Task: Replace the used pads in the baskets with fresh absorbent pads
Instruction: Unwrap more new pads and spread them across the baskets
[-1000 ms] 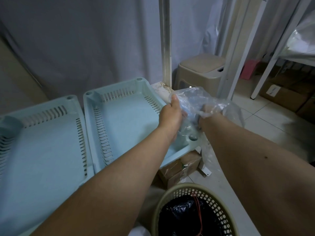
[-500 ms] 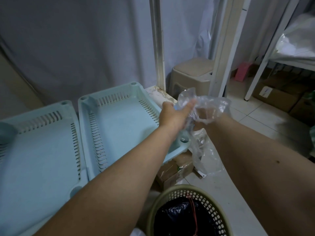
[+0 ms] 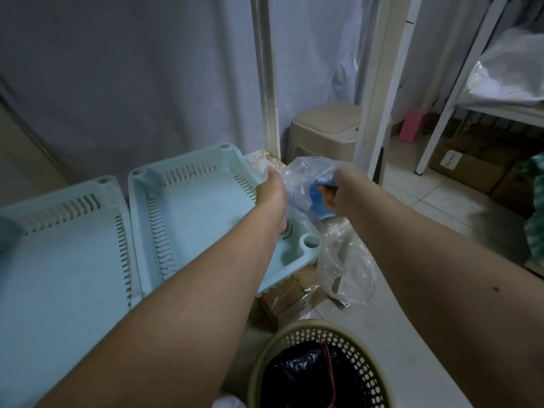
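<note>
Two pale blue slotted baskets stand side by side: the left basket (image 3: pixel 59 260) and the right basket (image 3: pixel 194 207). Just past the right basket's right edge, my left hand (image 3: pixel 272 191) grips the rim of a clear plastic bag (image 3: pixel 344 260) that hangs toward the floor. My right hand (image 3: pixel 338 192) pinches a folded blue pad (image 3: pixel 319 201) at the bag's mouth. The pad is partly wrapped in the plastic.
A beige mesh waste bin (image 3: pixel 318 369) lined with a black bag stands on the floor near me. A cardboard box (image 3: pixel 288 293) lies under the right basket. A white post (image 3: pixel 268 83), a beige stool (image 3: pixel 326 128) and a white rack (image 3: pixel 459 92) stand behind.
My right hand has come out of the clear bag holding a blue pad, which was hidden before. The bag now hangs lower and looser.
</note>
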A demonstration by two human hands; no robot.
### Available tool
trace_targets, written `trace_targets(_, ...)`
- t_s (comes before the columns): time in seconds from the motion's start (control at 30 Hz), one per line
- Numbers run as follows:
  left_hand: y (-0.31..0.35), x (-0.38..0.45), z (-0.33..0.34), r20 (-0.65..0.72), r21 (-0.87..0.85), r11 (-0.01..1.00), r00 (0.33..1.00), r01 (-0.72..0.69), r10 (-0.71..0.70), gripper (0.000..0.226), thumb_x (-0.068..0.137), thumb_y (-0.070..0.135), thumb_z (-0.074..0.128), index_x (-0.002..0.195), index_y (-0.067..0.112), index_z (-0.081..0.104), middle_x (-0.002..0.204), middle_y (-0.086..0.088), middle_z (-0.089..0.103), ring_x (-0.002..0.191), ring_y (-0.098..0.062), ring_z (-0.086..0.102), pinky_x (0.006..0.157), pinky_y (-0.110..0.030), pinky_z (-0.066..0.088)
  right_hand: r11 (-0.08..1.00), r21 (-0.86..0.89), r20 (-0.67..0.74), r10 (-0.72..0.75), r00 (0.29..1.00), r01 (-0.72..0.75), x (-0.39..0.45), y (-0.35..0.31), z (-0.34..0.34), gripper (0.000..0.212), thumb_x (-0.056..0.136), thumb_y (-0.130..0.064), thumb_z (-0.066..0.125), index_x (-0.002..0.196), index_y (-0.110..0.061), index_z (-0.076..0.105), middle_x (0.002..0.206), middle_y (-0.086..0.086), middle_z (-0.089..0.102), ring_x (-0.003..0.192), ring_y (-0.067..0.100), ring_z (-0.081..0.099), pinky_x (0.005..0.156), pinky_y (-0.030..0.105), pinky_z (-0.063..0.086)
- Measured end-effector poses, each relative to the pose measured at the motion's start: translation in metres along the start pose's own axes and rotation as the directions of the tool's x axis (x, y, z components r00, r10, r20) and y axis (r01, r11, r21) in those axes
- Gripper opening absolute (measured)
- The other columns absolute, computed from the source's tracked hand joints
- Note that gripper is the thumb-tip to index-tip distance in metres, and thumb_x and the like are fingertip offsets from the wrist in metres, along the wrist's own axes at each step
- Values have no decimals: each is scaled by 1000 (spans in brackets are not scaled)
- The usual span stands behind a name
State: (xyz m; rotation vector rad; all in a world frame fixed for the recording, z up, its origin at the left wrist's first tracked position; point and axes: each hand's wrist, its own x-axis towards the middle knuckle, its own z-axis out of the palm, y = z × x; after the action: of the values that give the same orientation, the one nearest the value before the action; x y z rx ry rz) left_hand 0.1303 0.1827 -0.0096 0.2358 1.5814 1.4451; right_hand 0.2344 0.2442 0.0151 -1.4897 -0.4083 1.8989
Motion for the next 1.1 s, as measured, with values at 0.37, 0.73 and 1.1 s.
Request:
trace_targets(0.37,6,-12,2,141,-49,996,986,-78,84,62,95,61,24,120,14,56,123,-11,62,109,-27,61,100,-41,48,879,-444,-22,-206,978,175,-37,-13,-18,16,90,-14,41,84,-5,52,69,7,56,45,8,44,53,30,55)
trace_targets(0.73,-3,-10,-3,159,-48,999,987,20,-12,54,97,58,29,112,14,57,114,-7,65,99,-25,64,87,-39,53,613,-774,140,-79,987,159,-60,-37,-65,12,75,-1,41,83,-4,50,67,9,49,58,20,49,52,32,57)
trace_targets(1.1,-2,-37,-44,365,-65,998,931,15,10,68,85,64,52,129,12,57,116,-8,65,99,-25,66,75,-34,58,830,-531,691,307,655,171,-66,-5,-87,67,17,-8,83,83,2,76,83,17,73,68,29,71,57,32,59)
